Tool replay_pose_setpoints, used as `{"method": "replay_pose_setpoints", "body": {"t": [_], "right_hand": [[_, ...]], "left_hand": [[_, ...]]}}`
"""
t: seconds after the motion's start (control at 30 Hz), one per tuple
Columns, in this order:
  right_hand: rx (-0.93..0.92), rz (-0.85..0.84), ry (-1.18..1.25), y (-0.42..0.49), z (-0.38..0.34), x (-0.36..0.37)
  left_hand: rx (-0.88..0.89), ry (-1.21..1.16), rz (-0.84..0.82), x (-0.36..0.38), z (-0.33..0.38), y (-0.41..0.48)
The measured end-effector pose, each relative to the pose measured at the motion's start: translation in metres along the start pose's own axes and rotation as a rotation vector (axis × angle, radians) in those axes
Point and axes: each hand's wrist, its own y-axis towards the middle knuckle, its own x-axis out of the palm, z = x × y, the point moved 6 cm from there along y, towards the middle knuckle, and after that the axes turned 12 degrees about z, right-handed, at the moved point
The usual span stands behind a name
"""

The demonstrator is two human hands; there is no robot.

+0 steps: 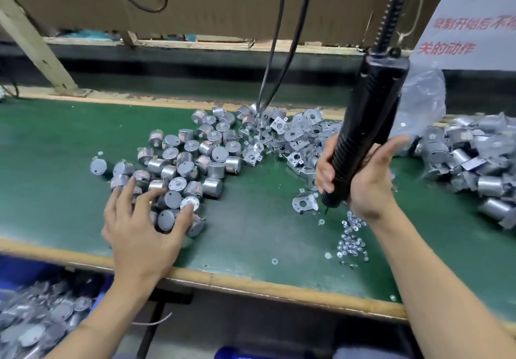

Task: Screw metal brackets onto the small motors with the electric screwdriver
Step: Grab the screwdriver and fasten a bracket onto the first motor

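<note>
A heap of small round silver motors (192,157) covers the green bench mat left of centre. My left hand (142,224) lies spread over the near edge of that heap, its fingers curved around one motor (167,219). Metal brackets (296,141) are piled at the middle back, and a single bracket (304,202) lies apart near the screwdriver's tip. My right hand (363,180) grips the black electric screwdriver (360,132), which hangs upright from a cable. Small screws and washers (350,243) lie scattered below that hand.
Motors with brackets fitted (474,163) are heaped at the right beside a clear plastic bag (424,102). A blue bin (42,317) of motors sits under the bench front edge (251,280). Black cables (276,51) hang over the bracket pile.
</note>
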Motion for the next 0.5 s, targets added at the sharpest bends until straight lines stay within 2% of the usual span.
{"method": "replay_pose_setpoints", "body": {"t": [0.33,0.5], "right_hand": [[-0.034,-0.005,0.024,0.005,-0.011,-0.009],[0.008,-0.053,0.039,0.009,-0.015,-0.007]], "left_hand": [[0.101,0.030,0.143,-0.005,0.006,-0.003],[0.242,0.032,0.148,-0.006,0.016,-0.005]]}}
